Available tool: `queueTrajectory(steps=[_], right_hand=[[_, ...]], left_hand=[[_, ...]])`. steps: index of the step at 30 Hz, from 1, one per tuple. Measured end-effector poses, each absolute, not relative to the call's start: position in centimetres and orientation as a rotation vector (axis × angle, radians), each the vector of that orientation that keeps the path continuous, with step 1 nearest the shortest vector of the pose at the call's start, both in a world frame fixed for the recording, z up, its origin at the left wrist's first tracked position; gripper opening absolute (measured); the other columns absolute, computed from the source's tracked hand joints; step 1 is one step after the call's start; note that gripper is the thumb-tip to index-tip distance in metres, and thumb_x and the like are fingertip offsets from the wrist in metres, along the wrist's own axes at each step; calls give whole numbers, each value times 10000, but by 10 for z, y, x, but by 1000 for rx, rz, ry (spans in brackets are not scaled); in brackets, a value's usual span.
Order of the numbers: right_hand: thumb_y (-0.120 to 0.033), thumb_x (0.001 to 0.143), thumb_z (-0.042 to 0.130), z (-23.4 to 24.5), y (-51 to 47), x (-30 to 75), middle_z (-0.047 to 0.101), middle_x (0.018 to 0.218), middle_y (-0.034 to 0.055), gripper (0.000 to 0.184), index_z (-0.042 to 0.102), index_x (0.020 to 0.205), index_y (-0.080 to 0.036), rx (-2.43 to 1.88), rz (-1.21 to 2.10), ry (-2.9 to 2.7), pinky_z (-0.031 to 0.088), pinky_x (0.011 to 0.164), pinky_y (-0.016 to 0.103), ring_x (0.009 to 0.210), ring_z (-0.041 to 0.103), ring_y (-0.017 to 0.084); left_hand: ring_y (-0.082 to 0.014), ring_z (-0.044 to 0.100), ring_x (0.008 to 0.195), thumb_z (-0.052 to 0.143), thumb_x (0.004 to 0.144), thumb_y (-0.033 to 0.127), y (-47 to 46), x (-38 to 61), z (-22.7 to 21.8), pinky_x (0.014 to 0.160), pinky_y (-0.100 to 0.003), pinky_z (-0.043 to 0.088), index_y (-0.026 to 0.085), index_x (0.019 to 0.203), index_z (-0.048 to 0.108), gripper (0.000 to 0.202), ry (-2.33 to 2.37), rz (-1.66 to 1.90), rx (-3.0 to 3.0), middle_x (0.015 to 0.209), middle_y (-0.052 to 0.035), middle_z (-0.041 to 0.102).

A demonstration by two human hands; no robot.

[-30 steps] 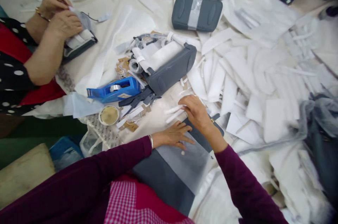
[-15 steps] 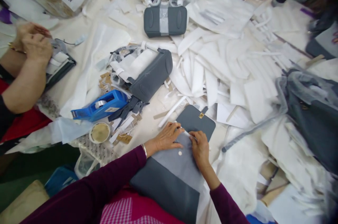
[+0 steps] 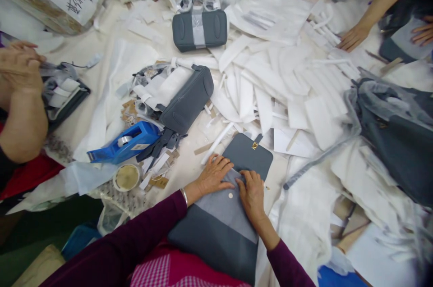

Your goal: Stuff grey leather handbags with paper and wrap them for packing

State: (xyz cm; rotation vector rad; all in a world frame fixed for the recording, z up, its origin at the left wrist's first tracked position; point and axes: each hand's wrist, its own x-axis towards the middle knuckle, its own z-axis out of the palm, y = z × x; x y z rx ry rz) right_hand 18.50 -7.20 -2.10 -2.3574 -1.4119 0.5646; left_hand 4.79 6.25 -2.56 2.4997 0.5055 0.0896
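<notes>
A dark blue-grey handbag (image 3: 216,237) lies flat in front of me, with a grey panel and a small round pale disc (image 3: 230,195) on it. Its flap (image 3: 248,154) points away and carries a gold clasp (image 3: 255,145). My left hand (image 3: 214,176) rests on the panel near the flap fold, fingers stretched and thumb apart. At the fold's right end my right hand (image 3: 253,194) grips the bag with bent fingers, thumb on the grey panel. The underside of that grip is hidden.
A blue tape dispenser (image 3: 125,143), a tape roll (image 3: 126,177) and a partly wrapped bag (image 3: 189,95) lie left of centre. Another bag (image 3: 199,30) stands behind. White padding sheets (image 3: 270,66) cover the middle. Co-workers' hands (image 3: 20,66) (image 3: 355,37) are at both sides.
The white strip between my hands at the fold no longer shows. My right hand has shifted slightly left and its fingers lie over the fold. A co-worker's arm now reaches in at upper right.
</notes>
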Motion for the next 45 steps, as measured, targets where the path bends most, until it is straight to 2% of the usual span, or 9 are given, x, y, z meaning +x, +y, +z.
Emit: queueTrajectory(steps=[7,10,13,22,27,30,36,41,45], right_hand=[[-358,935,463,-29,-72,187,550,924,71,235,636,1027,-228,-2357,537,-1451,377,777,371,897,481,246],[-352,932,457,-33,-73,188,549,926,74,231,627,1015,-221,-2323,523,-1428,383,781,376,897,481,246],[-338,925,457,-35,-73,188,555,926,72,210,610,1000,-216,-2283,539,-1408,388,797,388,907,487,248],[-151,769,459,-37,-60,225,561,1043,85,360,528,1119,-195,-2051,663,-1253,451,849,400,972,528,231],[-164,733,511,-35,-7,273,556,1155,180,405,553,1135,-134,-2400,416,-1302,384,928,480,1117,478,311],[-259,740,603,-34,20,293,628,999,188,281,627,986,-125,-2629,509,-1257,412,806,449,960,557,324],[-463,698,686,10,23,311,617,619,35,291,655,722,-175,-2520,981,-1240,358,560,293,591,552,194],[-393,816,578,54,-35,237,607,702,24,184,617,832,-214,-2404,701,-1683,350,577,293,641,542,190],[-309,935,395,36,-96,162,606,879,75,205,567,975,-204,-2244,546,-1649,432,727,333,828,566,214]], left_hand=[[-318,435,1221,588,780,639,62,49,-29,1071,-551,264,149,1227,497,670,586,86,2497,1242,-159,521],[-304,322,1354,585,863,444,61,48,-25,1129,-546,211,158,1327,423,569,510,149,2539,1382,-166,445],[-240,389,1318,552,897,292,60,45,-20,1143,-454,249,201,1339,427,468,267,87,2553,1341,-107,504],[-265,416,1234,589,845,512,54,42,-34,1100,-486,258,321,1350,452,558,213,113,2606,1288,-81,517],[-256,437,1192,556,839,567,53,40,-44,1096,-476,259,294,1346,471,582,207,199,2562,1240,-83,539],[-254,434,1194,532,855,563,53,39,-46,1096,-466,251,284,1350,471,572,205,211,2554,1237,-92,540],[-262,432,1200,538,865,538,50,38,-49,1085,-450,240,282,1347,481,548,196,160,2537,1259,-102,529],[-292,405,1247,580,851,506,49,37,-53,1067,-465,259,294,1327,507,527,207,210,2501,1331,-106,497],[-286,437,1201,583,850,490,55,31,-55,1074,-452,264,241,1158,642,401,162,250,2402,1231,-112,580]])
